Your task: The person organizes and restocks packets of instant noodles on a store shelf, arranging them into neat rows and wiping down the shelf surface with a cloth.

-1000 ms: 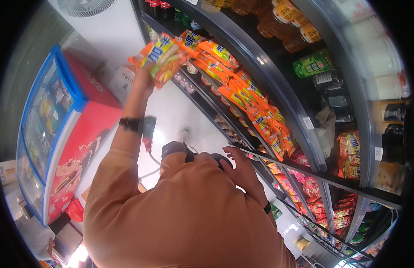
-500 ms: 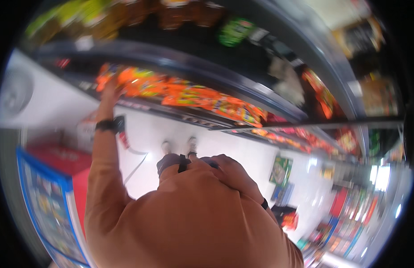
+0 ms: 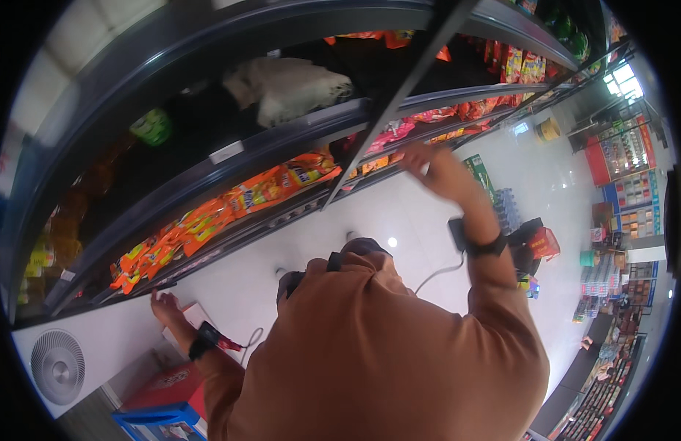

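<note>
My left hand (image 3: 164, 304) is low at the left, empty with fingers spread, touching the white base under the lowest shelf. Just above it lies a row of orange snack packets (image 3: 230, 206) along the dark shelf (image 3: 281, 147). My right hand (image 3: 434, 167) is raised and blurred in front of the shelf rail, close to pink and orange packets (image 3: 390, 137); I cannot make out anything in it. Both wrists wear a black band, the left one (image 3: 205, 339) with a red cable. My brown-sleeved torso fills the lower middle.
A diagonal dark upright (image 3: 388, 110) crosses the shelving. A white bag (image 3: 289, 88) lies on an upper shelf. A round fan grille (image 3: 57, 365) and a red and blue freezer chest (image 3: 164, 397) stand at lower left. Bottled water packs (image 3: 506, 209) and bags (image 3: 539, 239) sit on the white floor at right.
My left hand has dropped from the orange packets on the shelf down to the base, without the packets it held. My right hand rose from my waist toward the shelf. The view swung right.
</note>
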`<state>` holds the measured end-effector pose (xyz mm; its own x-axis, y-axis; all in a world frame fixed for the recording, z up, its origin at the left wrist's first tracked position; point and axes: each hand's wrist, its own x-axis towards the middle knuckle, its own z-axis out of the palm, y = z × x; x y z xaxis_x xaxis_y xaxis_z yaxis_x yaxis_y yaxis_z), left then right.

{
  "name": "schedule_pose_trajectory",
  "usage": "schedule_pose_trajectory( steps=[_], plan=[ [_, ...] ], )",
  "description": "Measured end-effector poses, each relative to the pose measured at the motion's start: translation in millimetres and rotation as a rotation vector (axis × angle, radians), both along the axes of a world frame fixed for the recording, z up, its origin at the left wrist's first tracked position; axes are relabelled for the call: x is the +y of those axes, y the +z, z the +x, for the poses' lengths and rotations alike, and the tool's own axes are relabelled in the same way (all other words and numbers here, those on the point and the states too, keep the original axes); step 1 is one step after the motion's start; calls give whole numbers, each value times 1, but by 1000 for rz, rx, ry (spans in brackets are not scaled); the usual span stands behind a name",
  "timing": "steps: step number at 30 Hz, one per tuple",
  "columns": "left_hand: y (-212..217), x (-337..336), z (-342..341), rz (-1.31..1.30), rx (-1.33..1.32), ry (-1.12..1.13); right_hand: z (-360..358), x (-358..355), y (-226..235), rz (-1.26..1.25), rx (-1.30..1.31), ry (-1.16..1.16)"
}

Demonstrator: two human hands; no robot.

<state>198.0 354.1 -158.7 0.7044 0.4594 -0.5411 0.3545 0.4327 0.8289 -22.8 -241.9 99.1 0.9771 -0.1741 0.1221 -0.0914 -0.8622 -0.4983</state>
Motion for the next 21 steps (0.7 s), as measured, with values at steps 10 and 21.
schedule_pose_trajectory(
  steps=[10, 21],
  plan=[
    [1, -231, -144, 101, 77, -381, 103, -246, 23, -547, -35, -89],
    [39, -300, -213, 208, 0, -441, 175, -281, 22, -717, 134, 176]
  ],
)
